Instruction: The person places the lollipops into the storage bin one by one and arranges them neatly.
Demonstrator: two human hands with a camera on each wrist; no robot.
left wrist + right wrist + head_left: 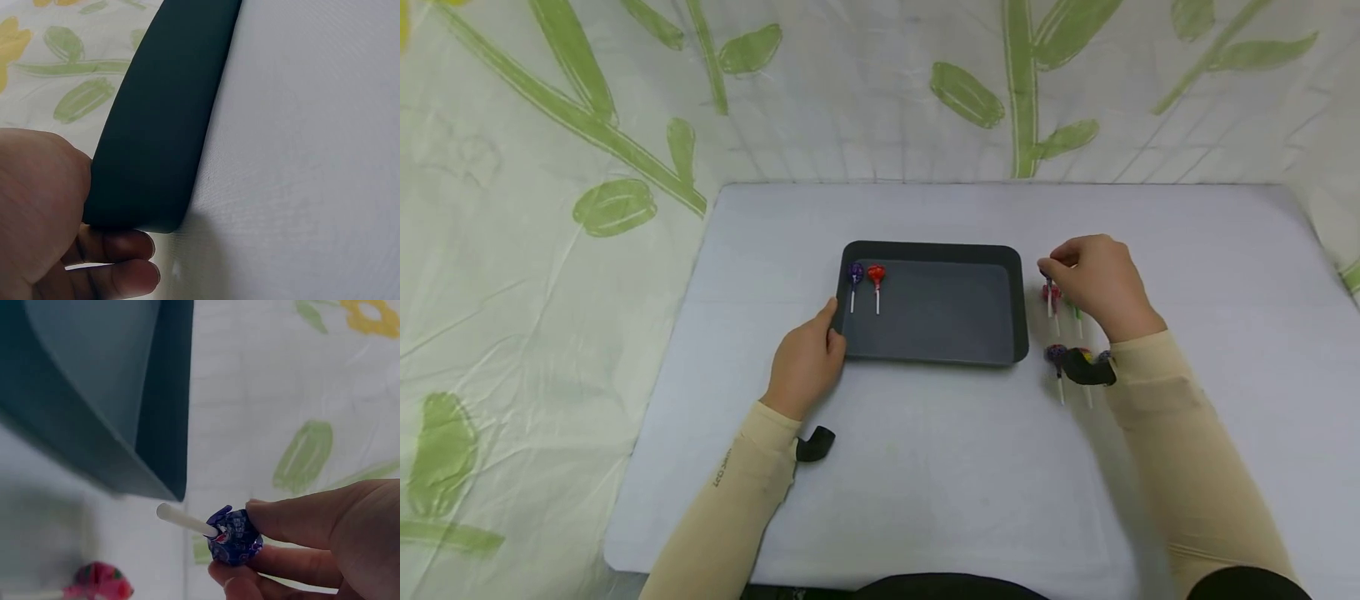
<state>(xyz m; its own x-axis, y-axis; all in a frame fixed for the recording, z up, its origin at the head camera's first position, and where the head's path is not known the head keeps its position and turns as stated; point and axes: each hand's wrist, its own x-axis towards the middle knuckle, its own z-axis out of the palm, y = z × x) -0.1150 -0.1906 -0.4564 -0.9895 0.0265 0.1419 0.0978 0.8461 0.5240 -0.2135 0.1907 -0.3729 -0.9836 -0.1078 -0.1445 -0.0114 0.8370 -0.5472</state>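
Note:
A dark grey rectangular tray (932, 312) lies on the white table. My left hand (805, 367) grips its left side near the front corner, with fingertips by the tray's underside in the left wrist view. My right hand (1101, 279) pinches a lollipop (234, 540) in a blue-purple wrapper by its head, thumb on one side and fingers on the other. Its white stick points toward the tray. Inside the tray, at the back left, a purple lollipop (855, 273) and a red lollipop (876, 274) lie side by side, sticks toward me.
Right of the tray, under and beside my right hand, lie a pink-red lollipop (103, 581) and one with a green stick (1078, 317). Nearer me is a row with a dark purple lollipop (1056, 354) and others partly hidden by the black wrist mount (1090, 368).

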